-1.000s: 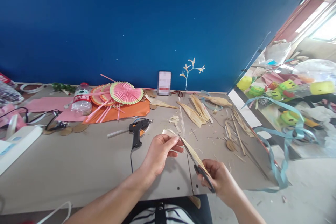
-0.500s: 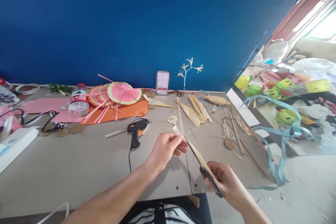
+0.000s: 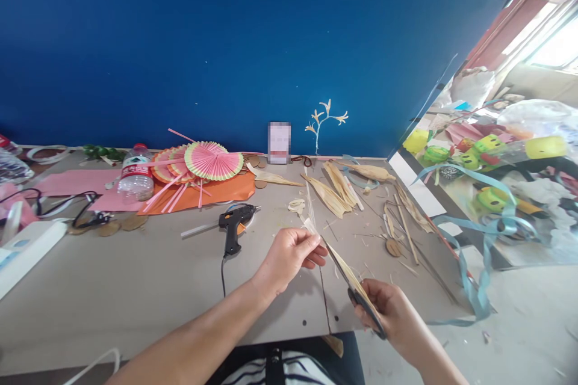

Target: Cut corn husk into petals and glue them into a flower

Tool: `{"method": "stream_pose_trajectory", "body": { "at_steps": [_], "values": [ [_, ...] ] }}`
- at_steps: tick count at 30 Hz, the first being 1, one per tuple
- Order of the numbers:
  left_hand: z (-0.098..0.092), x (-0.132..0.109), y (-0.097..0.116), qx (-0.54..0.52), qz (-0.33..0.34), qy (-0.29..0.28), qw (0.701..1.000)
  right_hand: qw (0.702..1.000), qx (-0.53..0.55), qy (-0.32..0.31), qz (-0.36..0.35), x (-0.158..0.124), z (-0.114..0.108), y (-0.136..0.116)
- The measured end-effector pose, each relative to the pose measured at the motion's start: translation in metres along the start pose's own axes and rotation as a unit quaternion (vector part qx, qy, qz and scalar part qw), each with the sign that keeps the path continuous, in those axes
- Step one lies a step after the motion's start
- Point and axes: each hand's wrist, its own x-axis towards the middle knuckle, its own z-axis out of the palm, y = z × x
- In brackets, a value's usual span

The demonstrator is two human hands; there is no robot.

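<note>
the left hand (image 3: 289,252) pinches the far end of the husk strip (image 3: 342,263), thumb and fingers clamped on it. this holds the strip taut above the near edge of the table (image 3: 135,289). the right hand (image 3: 391,313) has its fingers closed round the scissors (image 3: 366,311), whose blades lie along the strip's lower end. the glue gun (image 3: 235,222) lies apart on the table.

We can read no text anywhere. The water bottle (image 3: 134,177) on the tabletop (image 3: 135,289) carries a red and white label, but its print is too small for us to make out. The small card (image 3: 279,142) against the blue wall is blurred.
</note>
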Motion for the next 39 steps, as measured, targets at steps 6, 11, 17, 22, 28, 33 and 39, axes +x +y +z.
{"method": "stream_pose_trajectory", "body": {
  "at_steps": [6,11,17,22,28,33,39],
  "values": [
    [0.003,0.003,0.001,-0.009,-0.021,-0.025,0.999,1.000,0.006,0.002,0.012,-0.006,-0.004,-0.001],
    [0.006,0.010,-0.005,-0.022,-0.046,-0.039,0.998,0.996,0.068,0.057,0.021,-0.005,-0.012,0.009],
    [0.003,0.009,-0.009,-0.075,-0.063,-0.047,0.994,0.965,0.229,0.130,-0.009,0.000,-0.018,0.019],
    [-0.005,0.004,-0.010,-0.069,-0.058,-0.054,0.994,0.992,0.122,0.032,-0.008,0.007,0.003,0.007],
    [-0.019,-0.004,-0.011,-0.053,-0.043,-0.057,0.996,0.999,0.013,-0.018,-0.040,0.018,0.021,-0.010],
    [-0.028,-0.010,-0.010,-0.065,-0.038,-0.059,0.995,0.994,-0.067,-0.041,-0.076,0.019,0.026,-0.017],
    [-0.028,-0.013,-0.009,-0.091,-0.042,-0.062,0.993,0.993,-0.064,-0.049,-0.083,0.019,0.029,-0.019]
  ]
}}
